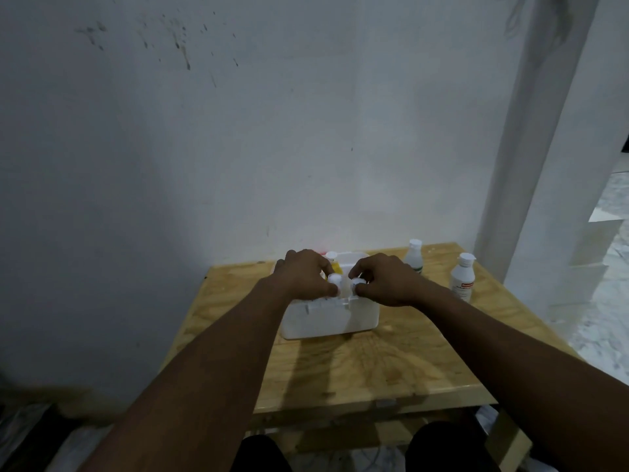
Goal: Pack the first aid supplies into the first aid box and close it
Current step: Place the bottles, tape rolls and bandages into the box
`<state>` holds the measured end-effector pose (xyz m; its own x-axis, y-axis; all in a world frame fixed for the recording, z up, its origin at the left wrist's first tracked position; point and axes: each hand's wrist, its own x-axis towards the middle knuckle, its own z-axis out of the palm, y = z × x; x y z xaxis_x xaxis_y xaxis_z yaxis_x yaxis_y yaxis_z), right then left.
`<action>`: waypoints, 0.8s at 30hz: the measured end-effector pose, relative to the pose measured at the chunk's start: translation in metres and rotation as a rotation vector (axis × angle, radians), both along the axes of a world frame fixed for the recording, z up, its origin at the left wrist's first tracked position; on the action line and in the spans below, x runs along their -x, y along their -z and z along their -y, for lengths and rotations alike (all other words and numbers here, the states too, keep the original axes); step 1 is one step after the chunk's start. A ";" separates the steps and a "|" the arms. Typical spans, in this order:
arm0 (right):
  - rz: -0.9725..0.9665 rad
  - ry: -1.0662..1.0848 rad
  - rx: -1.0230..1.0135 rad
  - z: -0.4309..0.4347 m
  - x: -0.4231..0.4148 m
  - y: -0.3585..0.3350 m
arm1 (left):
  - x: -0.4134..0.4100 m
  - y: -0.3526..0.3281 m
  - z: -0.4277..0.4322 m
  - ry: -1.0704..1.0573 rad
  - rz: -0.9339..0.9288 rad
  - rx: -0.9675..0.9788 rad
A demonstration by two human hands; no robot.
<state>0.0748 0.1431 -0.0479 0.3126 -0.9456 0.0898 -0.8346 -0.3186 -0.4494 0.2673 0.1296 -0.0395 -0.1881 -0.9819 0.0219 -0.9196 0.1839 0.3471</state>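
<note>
A white first aid box is seen open on the wooden bench. A small white-capped bottle is pinched over it by each hand, left hand and right hand. Two more bottles are stood at the right.

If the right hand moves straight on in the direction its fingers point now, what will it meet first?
The right hand points left across the open white box. First it would likely meet the left hand and the small white cap in its grip; depth is hard to judge.
</note>
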 end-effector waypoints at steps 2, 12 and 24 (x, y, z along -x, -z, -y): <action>0.009 -0.009 -0.009 0.000 0.001 0.001 | -0.001 0.002 -0.001 0.014 0.029 -0.009; 0.108 -0.069 0.001 -0.001 -0.001 0.001 | -0.001 0.000 0.000 0.017 0.077 -0.068; 0.144 -0.007 -0.009 0.008 -0.005 0.004 | -0.005 0.004 0.005 0.020 -0.016 -0.018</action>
<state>0.0794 0.1352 -0.0517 0.3040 -0.9443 0.1263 -0.7588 -0.3201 -0.5672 0.2721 0.1250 -0.0434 -0.2070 -0.9783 0.0072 -0.9103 0.1953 0.3649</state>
